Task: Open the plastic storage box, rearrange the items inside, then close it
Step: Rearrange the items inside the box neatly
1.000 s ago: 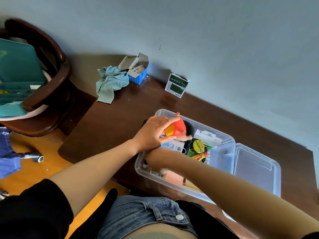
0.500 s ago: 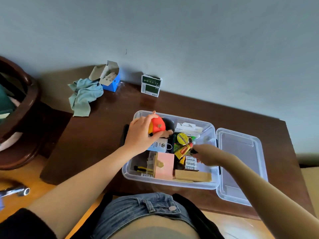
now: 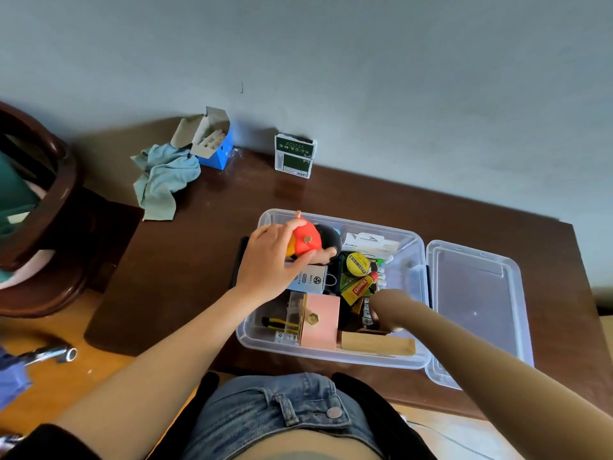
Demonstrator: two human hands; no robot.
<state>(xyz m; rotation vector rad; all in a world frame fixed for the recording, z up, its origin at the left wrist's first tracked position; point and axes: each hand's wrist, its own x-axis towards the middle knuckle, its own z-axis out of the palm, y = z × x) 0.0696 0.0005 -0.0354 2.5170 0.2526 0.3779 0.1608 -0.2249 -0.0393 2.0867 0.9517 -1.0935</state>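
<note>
Fingers of left hand [image 3: 268, 260] grasping red toy [image 3: 306, 240] over storage box [image 3: 331, 356], right hand [image 3: 386, 310] fingers hidden, grip unclear

The box [image 3: 331, 358] is open on top, its lid [image 3: 477, 307] lying flat just to the right, so entry from above is free. Inside it is crowded: the left hand [image 3: 268, 263] with a red toy [image 3: 306, 240] fills the far left corner, the right hand [image 3: 384, 308] dips in by the right wall, and a pink block [image 3: 321, 322] and wooden block [image 3: 378, 343] line the near wall. Bare table [image 3: 185, 260] lies left of the box.
</note>
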